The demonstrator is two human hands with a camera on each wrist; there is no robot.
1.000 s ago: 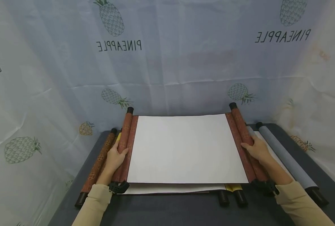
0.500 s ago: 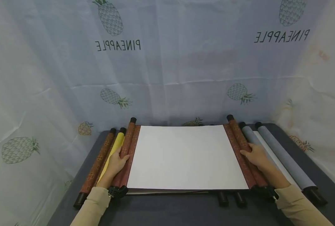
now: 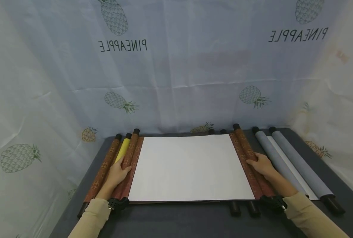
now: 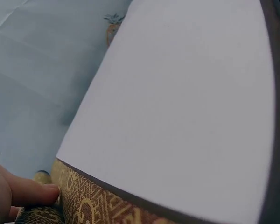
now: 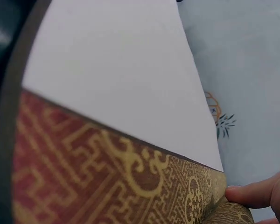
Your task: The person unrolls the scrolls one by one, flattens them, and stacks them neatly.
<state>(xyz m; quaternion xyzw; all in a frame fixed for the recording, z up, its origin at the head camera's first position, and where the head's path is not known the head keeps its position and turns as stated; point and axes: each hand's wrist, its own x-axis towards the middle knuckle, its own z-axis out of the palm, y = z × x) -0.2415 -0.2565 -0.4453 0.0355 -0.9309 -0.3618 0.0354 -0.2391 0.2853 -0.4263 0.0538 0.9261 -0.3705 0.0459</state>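
Note:
A hanging scroll (image 3: 188, 168) lies partly unrolled across the middle of the head view, its white paper facing up. Both its ends are rolled in reddish-brown brocade with a gold pattern. My left hand (image 3: 116, 173) grips the left roll (image 3: 129, 158), thumb on top, as the left wrist view also shows at the brocade (image 4: 98, 200). On the other side my right hand (image 3: 262, 165) holds the right roll (image 3: 244, 142), its thumb (image 5: 247, 193) over the brocade in the right wrist view. The undersides of both rolls are hidden.
Left of the scroll lie another brown brocade roll (image 3: 103, 172) and a yellow roll (image 3: 122, 150). A grey scroll (image 3: 301, 162) lies at the right. Black rod ends (image 3: 235, 209) stick out under the front edge. A pineapple-print curtain (image 3: 176, 66) hangs behind the dark table (image 3: 170, 221).
Both hands have lowered the scroll toward the table and drawn it nearer, then shifted it slightly left. More of the yellow and grey rolls now shows, and the layer beneath is mostly covered.

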